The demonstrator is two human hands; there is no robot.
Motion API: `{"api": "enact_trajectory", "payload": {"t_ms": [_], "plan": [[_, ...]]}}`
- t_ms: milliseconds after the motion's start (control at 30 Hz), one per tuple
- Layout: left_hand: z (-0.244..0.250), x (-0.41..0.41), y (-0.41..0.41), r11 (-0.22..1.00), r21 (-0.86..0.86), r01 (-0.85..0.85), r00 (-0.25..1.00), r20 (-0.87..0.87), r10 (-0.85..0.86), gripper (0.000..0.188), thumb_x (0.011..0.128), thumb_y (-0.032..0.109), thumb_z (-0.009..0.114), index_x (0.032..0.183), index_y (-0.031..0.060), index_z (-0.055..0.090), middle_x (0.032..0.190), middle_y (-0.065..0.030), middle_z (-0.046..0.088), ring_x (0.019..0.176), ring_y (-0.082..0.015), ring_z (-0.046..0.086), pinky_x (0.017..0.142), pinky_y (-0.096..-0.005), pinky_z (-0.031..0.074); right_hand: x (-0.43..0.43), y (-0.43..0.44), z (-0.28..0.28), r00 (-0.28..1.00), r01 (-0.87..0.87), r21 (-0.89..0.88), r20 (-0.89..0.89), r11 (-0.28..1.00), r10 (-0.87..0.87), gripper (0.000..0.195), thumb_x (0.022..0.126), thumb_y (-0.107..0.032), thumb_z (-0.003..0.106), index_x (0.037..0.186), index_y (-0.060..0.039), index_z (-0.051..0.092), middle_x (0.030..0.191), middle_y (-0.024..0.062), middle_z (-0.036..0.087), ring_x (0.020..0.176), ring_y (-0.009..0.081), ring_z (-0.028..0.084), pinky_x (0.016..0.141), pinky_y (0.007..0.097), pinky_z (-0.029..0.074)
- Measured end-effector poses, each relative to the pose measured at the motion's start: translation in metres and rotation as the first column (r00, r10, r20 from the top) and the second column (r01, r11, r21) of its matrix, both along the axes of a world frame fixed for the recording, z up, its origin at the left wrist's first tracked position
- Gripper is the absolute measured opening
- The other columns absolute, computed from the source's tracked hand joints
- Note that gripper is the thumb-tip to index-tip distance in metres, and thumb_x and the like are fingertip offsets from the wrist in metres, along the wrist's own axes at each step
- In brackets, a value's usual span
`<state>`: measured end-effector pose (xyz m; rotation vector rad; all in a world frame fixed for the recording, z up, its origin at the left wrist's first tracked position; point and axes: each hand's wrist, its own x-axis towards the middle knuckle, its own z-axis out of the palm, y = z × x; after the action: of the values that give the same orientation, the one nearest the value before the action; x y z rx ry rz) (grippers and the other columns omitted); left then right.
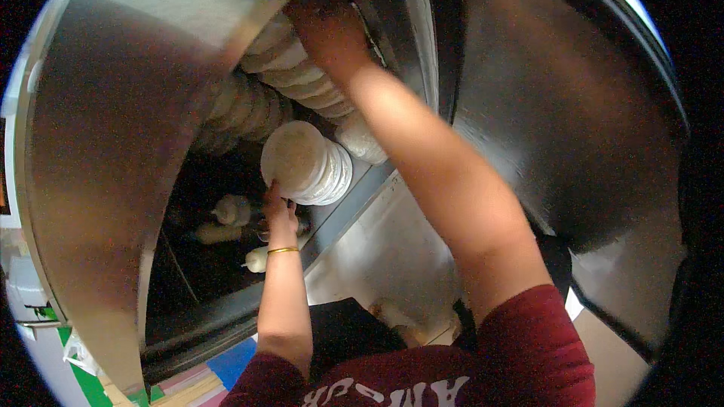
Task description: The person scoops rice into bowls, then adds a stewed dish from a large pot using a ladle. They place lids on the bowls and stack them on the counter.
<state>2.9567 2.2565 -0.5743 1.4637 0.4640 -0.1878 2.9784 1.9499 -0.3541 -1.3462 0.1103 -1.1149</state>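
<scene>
A stack of round white lidded tubs (295,157) stands at the front of a dark shelf inside a stainless steel cabinet. My left hand (278,210), with a gold bangle at the wrist, holds the near side of this stack, thumb at the top lid's rim. My right hand (328,28) reaches deep into the upper part of the cabinet, over long rows of stacked round pale items (300,70). Shadow and blur hide its fingers, so what it touches does not show.
The cabinet's steel door (543,96) stands open on the right. Squeeze bottles (258,260) lie on the shelf left of my left hand, beside another pale bottle (232,210). A plastic-wrapped bundle (362,138) sits behind the tubs. The grey shelf edge (353,195) runs diagonally.
</scene>
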Motion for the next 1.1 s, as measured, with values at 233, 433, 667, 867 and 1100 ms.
{"api": "enact_trajectory", "payload": {"t_ms": [233,433,667,867,1100], "plan": [[-0.001,-0.015,-0.01,0.996,0.069,0.053,0.994,-0.097,-0.047,0.052,0.082,0.046,0.061,0.118,0.0119,0.048,0.114,-0.0046,0.048,0.106,-0.0187,0.043,0.088,-0.0352,0.033,0.058,-0.013,0.02,0.957,-0.16,-0.093,-0.259,0.983,0.131,0.017,0.082,-0.014,0.058,0.093,-0.0007,0.061,0.084,0.0146,0.062,0.07,0.0299,0.059,0.062,0.0363,0.048],[0.005,-0.007,-0.014,0.992,-0.119,0.046,0.992,-0.108,-0.059,0.055,0.09,0.05,0.042,0.136,0.0215,0.033,0.138,-0.0016,0.036,0.125,-0.0232,0.033,0.098,-0.0431,0.029,0.041,-0.012,-0.001,0.931,-0.26,-0.021,-0.272,0.965,0.245,0.02,0.082,-0.013,0.058,0.098,-0.0009,0.06,0.092,0.0126,0.06,0.077,0.0292,0.058,0.065,0.0356,0.049],[-0.004,0.028,0.033,0.67,-0.731,0.13,0.954,-0.091,-0.284,0.06,0.09,0.06,0.028,0.138,0.0249,0.034,0.143,-0.0003,0.035,0.126,-0.0253,0.036,0.1,-0.0462,0.03,-0.024,0.068,-0.11,0.794,-0.488,0.212,-0.296,0.847,0.531,0.023,0.082,-0.012,0.057,0.103,-0.0011,0.058,0.102,0.0104,0.059,0.084,0.0283,0.058,0.068,0.0347,0.051],[0.025,0.037,-0.031,0.762,-0.629,0.153,0.981,0.006,-0.192,0.059,0.09,0.058,0.03,0.133,0.0195,0.041,0.139,-0.0017,0.04,0.124,-0.0261,0.039,0.1,-0.0452,0.035,-0.015,0.073,-0.146,0.858,-0.235,-0.269,-0.509,0.934,0.069,0.04,0.073,-0.01,0.067,0.112,-0.0107,0.06,0.102,0.0126,0.058,0.089,0.0291,0.057,0.071,0.0371,0.051],[-0.024,0.057,-0.007,0.891,-0.4,0.217,0.973,0.021,-0.228,0.054,0.089,0.049,0.042,0.134,0.0193,0.041,0.138,-0.0019,0.041,0.124,-0.0241,0.039,0.095,-0.0415,0.04,-0.009,0.082,-0.193,0.841,-0.223,-0.529,-0.529,0.819,-0.112,0.044,0.063,-0.01,0.071,0.106,-0.0134,0.063,0.102,0.0142,0.057,0.093,0.0319,0.056,0.077,0.0403,0.05]]}}
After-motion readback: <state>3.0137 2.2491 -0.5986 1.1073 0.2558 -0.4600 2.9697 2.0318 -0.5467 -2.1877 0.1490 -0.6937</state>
